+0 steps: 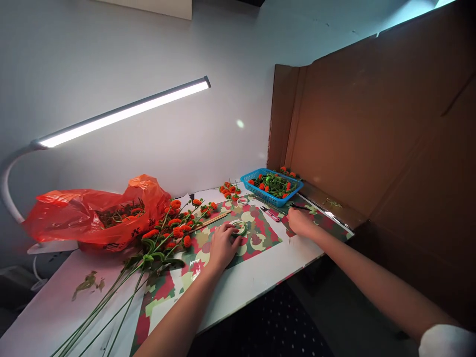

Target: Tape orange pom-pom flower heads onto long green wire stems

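Observation:
My left hand (222,244) rests on the patterned mat (260,233), its fingers curled around a roll of green tape (240,228). My right hand (299,220) lies farther right near the blue basket (271,186), fingers closed around a thin dark stem (300,207). Small pink scissors (270,213) lie between the two hands. A wooden stick (211,220) sits just left of the tape.
Long-stemmed orange flowers (163,233) spread across the left of the table beside a red plastic bag (96,213). Loose orange buds (229,190) lie by the basket. A lit desk lamp (122,111) arches overhead. Brown cardboard (372,129) walls the right side.

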`<action>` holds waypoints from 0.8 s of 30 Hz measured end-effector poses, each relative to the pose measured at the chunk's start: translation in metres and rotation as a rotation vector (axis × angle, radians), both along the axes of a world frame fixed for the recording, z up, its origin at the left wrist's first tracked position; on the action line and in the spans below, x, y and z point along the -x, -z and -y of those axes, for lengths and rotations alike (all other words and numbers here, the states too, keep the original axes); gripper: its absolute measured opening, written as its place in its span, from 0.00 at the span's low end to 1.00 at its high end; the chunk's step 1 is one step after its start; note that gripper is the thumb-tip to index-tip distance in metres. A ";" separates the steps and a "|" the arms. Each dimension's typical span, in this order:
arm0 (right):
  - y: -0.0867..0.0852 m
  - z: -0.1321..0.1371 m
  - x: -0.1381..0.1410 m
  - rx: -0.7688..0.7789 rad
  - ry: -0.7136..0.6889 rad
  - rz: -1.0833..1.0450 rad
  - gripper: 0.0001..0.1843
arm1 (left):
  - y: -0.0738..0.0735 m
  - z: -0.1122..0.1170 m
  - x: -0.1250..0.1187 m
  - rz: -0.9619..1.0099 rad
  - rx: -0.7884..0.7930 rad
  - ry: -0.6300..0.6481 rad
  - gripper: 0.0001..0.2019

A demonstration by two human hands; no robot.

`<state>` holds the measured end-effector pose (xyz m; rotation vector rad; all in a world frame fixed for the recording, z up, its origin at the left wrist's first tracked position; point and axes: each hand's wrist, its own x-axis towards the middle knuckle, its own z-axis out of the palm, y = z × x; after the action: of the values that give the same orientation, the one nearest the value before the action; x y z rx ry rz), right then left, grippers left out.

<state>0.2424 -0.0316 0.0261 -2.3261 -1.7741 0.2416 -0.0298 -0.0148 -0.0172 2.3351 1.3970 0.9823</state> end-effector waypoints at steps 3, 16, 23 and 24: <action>-0.007 0.020 0.016 -0.055 -0.075 -0.108 0.11 | -0.007 0.004 -0.002 0.149 -0.001 0.007 0.08; 0.020 0.110 0.101 0.203 -0.473 -0.946 0.11 | -0.020 -0.003 -0.004 1.433 0.733 0.055 0.17; 0.009 -0.027 0.092 -0.314 -0.496 -0.533 0.16 | -0.011 0.007 -0.017 1.286 0.745 0.044 0.17; 0.014 -0.039 0.094 -0.251 -0.512 -0.577 0.14 | -0.010 0.008 -0.018 1.267 0.730 0.036 0.16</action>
<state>0.1485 0.0076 0.0120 -1.4034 -1.9000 0.6474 -0.0119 -0.0228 -0.0076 0.8386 0.8750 1.2588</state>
